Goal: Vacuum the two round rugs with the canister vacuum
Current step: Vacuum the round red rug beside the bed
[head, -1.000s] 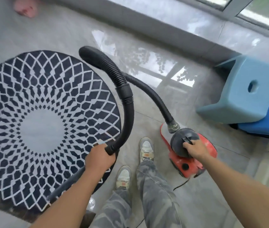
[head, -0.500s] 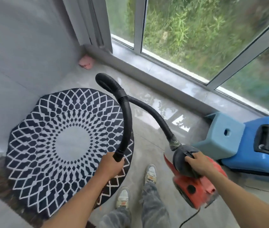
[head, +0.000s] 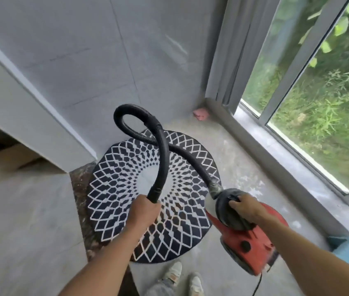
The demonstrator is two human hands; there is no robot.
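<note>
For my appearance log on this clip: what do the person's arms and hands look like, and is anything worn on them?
The left forearm and right forearm are bare to the frame edge; no sleeves show. The left hand and right hand are ungloved, with no watch, ring or band visible. Lower down, grey camouflage-patterned trousers and pale sneakers are in view.

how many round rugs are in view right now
1: the navy-and-white patterned rug on the floor near the corner, below the looped hose. A second may lie out of frame.

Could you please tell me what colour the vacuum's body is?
The canister vacuum is red, with a black round top; see the head view.
</note>
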